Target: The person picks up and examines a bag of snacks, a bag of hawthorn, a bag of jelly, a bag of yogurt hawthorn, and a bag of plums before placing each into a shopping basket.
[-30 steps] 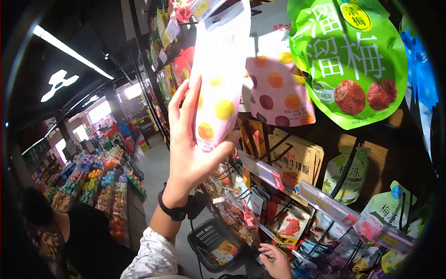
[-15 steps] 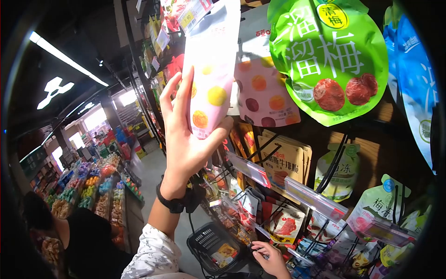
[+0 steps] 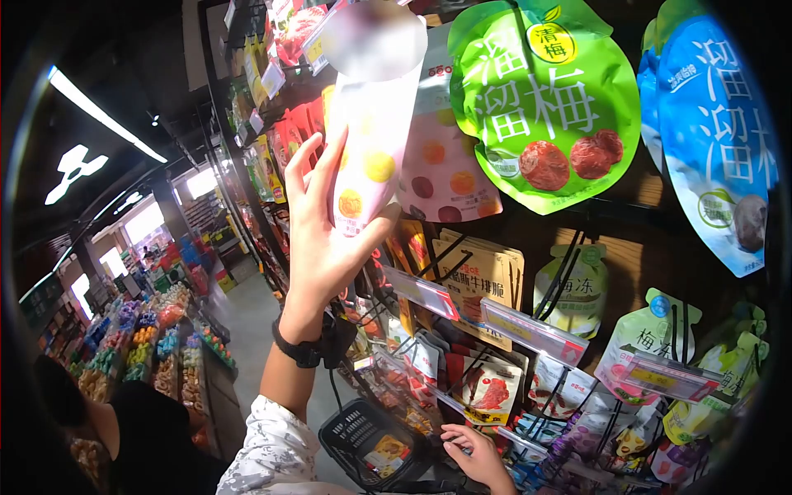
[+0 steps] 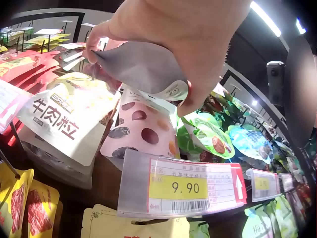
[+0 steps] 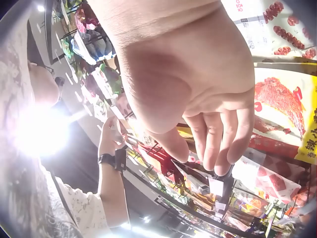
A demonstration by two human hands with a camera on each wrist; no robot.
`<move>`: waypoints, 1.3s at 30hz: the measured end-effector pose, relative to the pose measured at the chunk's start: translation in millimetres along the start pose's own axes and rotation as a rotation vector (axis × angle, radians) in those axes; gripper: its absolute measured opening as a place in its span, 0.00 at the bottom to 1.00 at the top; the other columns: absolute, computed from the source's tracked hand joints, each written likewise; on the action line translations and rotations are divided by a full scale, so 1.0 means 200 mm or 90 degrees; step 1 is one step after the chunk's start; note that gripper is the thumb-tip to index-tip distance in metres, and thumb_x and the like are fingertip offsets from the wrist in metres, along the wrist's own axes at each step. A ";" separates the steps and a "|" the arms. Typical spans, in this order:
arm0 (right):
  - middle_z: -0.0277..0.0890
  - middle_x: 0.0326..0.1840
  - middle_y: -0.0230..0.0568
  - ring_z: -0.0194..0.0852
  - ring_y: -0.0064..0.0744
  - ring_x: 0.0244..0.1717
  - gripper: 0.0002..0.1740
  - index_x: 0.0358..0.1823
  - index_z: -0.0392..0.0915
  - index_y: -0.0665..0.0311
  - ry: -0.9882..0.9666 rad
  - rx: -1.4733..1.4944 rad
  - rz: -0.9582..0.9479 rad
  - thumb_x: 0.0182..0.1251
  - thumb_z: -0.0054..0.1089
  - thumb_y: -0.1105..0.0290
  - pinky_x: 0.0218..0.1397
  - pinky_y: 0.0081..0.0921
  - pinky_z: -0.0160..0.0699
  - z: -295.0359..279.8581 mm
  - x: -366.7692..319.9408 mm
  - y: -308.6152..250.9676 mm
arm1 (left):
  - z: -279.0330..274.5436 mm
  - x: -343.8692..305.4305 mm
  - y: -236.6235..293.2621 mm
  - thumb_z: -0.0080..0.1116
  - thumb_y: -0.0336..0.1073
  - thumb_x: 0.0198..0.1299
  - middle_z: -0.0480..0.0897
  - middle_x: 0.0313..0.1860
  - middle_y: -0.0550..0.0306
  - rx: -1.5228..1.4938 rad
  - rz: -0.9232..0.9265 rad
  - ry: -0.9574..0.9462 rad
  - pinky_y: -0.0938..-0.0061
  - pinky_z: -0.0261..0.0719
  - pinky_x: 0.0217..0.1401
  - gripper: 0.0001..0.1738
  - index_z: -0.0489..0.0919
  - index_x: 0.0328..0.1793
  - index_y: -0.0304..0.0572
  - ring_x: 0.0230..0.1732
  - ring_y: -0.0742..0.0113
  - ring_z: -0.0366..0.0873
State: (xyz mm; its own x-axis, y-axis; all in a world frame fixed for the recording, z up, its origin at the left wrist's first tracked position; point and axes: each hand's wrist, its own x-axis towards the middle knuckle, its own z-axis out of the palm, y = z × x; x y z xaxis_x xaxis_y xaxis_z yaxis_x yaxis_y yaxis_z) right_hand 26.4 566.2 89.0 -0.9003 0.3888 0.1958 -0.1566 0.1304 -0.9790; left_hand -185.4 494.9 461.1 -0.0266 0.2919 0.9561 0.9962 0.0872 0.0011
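High in the head view, my left hand (image 3: pixel 328 227) grips a white-and-pink snack pouch (image 3: pixel 371 140) with fruit pictures, fingers on one side and thumb on the other. In the left wrist view the pouch's grey bottom fold (image 4: pixel 141 67) shows between thumb and fingers. A similar pink pouch (image 3: pixel 437 169) hangs right behind it, beside a big green plum pouch (image 3: pixel 549 107). Down by the lower racks, my right hand (image 3: pixel 477 455) holds nothing, its fingers loosely bent. Red-and-white snack packs (image 5: pixel 277 104) hang close to it in the right wrist view.
A black shopping basket (image 3: pixel 342 437) with a yellow pack inside stands on the floor at the left. Price tags (image 4: pixel 195 186) and hooks jut from the rack. A blue pouch (image 3: pixel 718 140) hangs at the right. A person in black (image 3: pixel 157 433) is at the lower left.
The head view has swung right, so the racks and hanging pouches sit further left and the blue pouch shows more. The left hand keeps its grip; the right hand stays low, unloaded.
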 end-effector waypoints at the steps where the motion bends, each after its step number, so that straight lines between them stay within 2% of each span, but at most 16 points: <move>1: 0.88 0.52 0.39 0.85 0.25 0.47 0.22 0.65 0.78 0.64 0.002 0.001 0.006 0.72 0.67 0.71 0.52 0.26 0.84 0.00 -0.01 0.00 | 0.01 0.00 0.00 0.74 0.39 0.41 0.60 0.76 0.41 -0.019 -0.013 -0.008 0.51 0.72 0.76 0.55 0.68 0.83 0.50 0.74 0.43 0.68; 5: 0.88 0.51 0.40 0.86 0.26 0.48 0.21 0.64 0.79 0.64 0.012 -0.020 -0.034 0.71 0.67 0.71 0.53 0.27 0.84 -0.02 -0.04 0.07 | 0.02 -0.01 0.00 0.78 0.40 0.43 0.60 0.76 0.41 -0.016 -0.010 -0.016 0.53 0.73 0.75 0.53 0.69 0.81 0.47 0.72 0.44 0.69; 8: 0.88 0.50 0.42 0.88 0.31 0.50 0.20 0.63 0.80 0.64 0.016 -0.013 -0.009 0.71 0.67 0.71 0.55 0.28 0.85 -0.03 -0.06 0.02 | 0.05 -0.02 0.03 0.76 0.38 0.47 0.64 0.75 0.44 -0.040 -0.038 -0.046 0.54 0.67 0.79 0.53 0.67 0.84 0.50 0.80 0.51 0.60; 11: 0.87 0.51 0.42 0.88 0.31 0.50 0.21 0.64 0.79 0.64 0.006 -0.011 -0.004 0.71 0.67 0.71 0.56 0.27 0.84 -0.04 -0.09 0.02 | 0.09 -0.05 0.01 0.81 0.47 0.48 0.58 0.78 0.39 -0.129 -0.042 -0.071 0.52 0.68 0.79 0.57 0.64 0.85 0.49 0.78 0.41 0.63; 12: 0.87 0.51 0.42 0.87 0.32 0.52 0.21 0.64 0.78 0.64 -0.010 -0.010 0.017 0.72 0.66 0.71 0.57 0.27 0.83 -0.05 -0.11 0.01 | 0.06 -0.05 0.01 0.78 0.50 0.51 0.57 0.79 0.37 -0.104 -0.070 -0.103 0.52 0.64 0.81 0.57 0.61 0.86 0.51 0.82 0.41 0.58; 15: 0.86 0.53 0.42 0.86 0.31 0.55 0.22 0.66 0.78 0.64 -0.042 -0.054 0.040 0.72 0.66 0.70 0.60 0.27 0.82 -0.10 -0.14 0.03 | 0.05 -0.13 -0.09 0.64 0.53 0.64 0.59 0.82 0.39 -0.153 -0.082 -0.061 0.55 0.56 0.84 0.46 0.62 0.86 0.50 0.83 0.46 0.57; 17: 0.87 0.53 0.42 0.85 0.28 0.53 0.22 0.66 0.78 0.65 -0.041 -0.046 0.043 0.72 0.65 0.72 0.59 0.28 0.82 -0.11 -0.16 0.09 | -0.03 -0.21 -0.04 0.59 0.47 0.70 0.61 0.81 0.42 -0.095 -0.067 -0.035 0.58 0.56 0.83 0.38 0.65 0.84 0.47 0.82 0.49 0.59; 22: 0.86 0.54 0.39 0.84 0.27 0.55 0.21 0.66 0.78 0.61 -0.080 -0.063 0.050 0.73 0.65 0.70 0.62 0.30 0.79 -0.12 -0.20 0.12 | -0.33 -0.65 0.05 0.58 0.42 0.68 0.61 0.81 0.50 -0.035 -0.193 -0.077 0.64 0.65 0.74 0.32 0.74 0.79 0.49 0.74 0.56 0.65; 25: 0.87 0.53 0.38 0.83 0.27 0.53 0.21 0.65 0.79 0.60 -0.145 -0.098 0.133 0.73 0.63 0.71 0.61 0.30 0.79 -0.10 -0.17 0.07 | -0.58 -1.05 0.04 0.58 0.43 0.67 0.64 0.80 0.51 0.000 -0.330 -0.138 0.61 0.68 0.71 0.28 0.80 0.74 0.51 0.74 0.53 0.66; 26: 0.86 0.53 0.39 0.83 0.28 0.53 0.20 0.65 0.79 0.61 -0.149 -0.114 0.155 0.72 0.64 0.71 0.61 0.29 0.79 -0.08 -0.15 0.05 | -0.65 -1.19 0.05 0.57 0.41 0.69 0.67 0.79 0.51 -0.024 -0.399 -0.154 0.64 0.69 0.69 0.24 0.82 0.69 0.48 0.75 0.55 0.67; 28: 0.86 0.53 0.40 0.84 0.30 0.52 0.20 0.63 0.80 0.64 -0.160 -0.145 0.197 0.71 0.66 0.71 0.60 0.29 0.80 -0.03 -0.15 0.03 | -0.78 -1.50 0.07 0.53 0.33 0.72 0.77 0.70 0.52 -0.075 -0.528 -0.170 0.70 0.71 0.64 0.18 0.83 0.65 0.42 0.69 0.61 0.73; 31: 0.86 0.52 0.41 0.84 0.30 0.52 0.20 0.64 0.80 0.63 -0.188 -0.164 0.200 0.71 0.64 0.71 0.60 0.30 0.80 0.09 -0.12 0.01 | -0.95 -2.00 0.15 0.57 0.34 0.74 0.85 0.57 0.55 -0.132 -0.781 -0.129 0.74 0.76 0.57 0.14 0.84 0.61 0.40 0.58 0.66 0.81; 33: 0.86 0.50 0.41 0.83 0.29 0.51 0.20 0.64 0.81 0.62 -0.211 -0.193 0.130 0.71 0.63 0.71 0.59 0.29 0.80 0.18 -0.12 0.06 | -1.06 -2.19 0.25 0.55 0.32 0.76 0.87 0.55 0.56 -0.133 -0.853 -0.210 0.74 0.77 0.59 0.15 0.83 0.63 0.36 0.53 0.70 0.81; 34: 0.87 0.49 0.40 0.83 0.27 0.49 0.20 0.63 0.80 0.64 -0.241 -0.285 0.075 0.72 0.62 0.71 0.58 0.28 0.80 0.26 -0.10 0.03 | -1.12 -2.27 0.29 0.56 0.32 0.75 0.88 0.54 0.56 -0.152 -0.864 -0.242 0.74 0.78 0.57 0.15 0.83 0.63 0.37 0.52 0.69 0.83; 37: 0.87 0.48 0.39 0.83 0.24 0.46 0.18 0.62 0.80 0.69 -0.254 -0.154 0.089 0.72 0.61 0.75 0.55 0.24 0.81 0.55 -0.11 0.05 | -1.32 -2.41 0.38 0.57 0.31 0.73 0.89 0.53 0.50 -0.160 -0.866 -0.330 0.72 0.80 0.57 0.16 0.83 0.63 0.37 0.53 0.65 0.86; 39: 0.86 0.50 0.40 0.83 0.23 0.49 0.19 0.64 0.79 0.68 -0.307 -0.159 0.104 0.73 0.62 0.75 0.57 0.24 0.80 0.76 -0.11 0.00 | -1.48 -2.47 0.44 0.57 0.32 0.74 0.89 0.51 0.50 -0.153 -0.879 -0.355 0.71 0.80 0.58 0.16 0.83 0.64 0.37 0.53 0.65 0.86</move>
State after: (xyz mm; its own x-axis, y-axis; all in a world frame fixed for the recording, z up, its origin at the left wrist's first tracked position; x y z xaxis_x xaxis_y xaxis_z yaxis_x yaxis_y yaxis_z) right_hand -14.3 419.5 75.8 -0.9976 -0.0303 -0.0628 0.0489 0.3377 -0.9400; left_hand -60.8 76.9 74.9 -0.8995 0.4317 -0.0675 0.1502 0.4505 0.8801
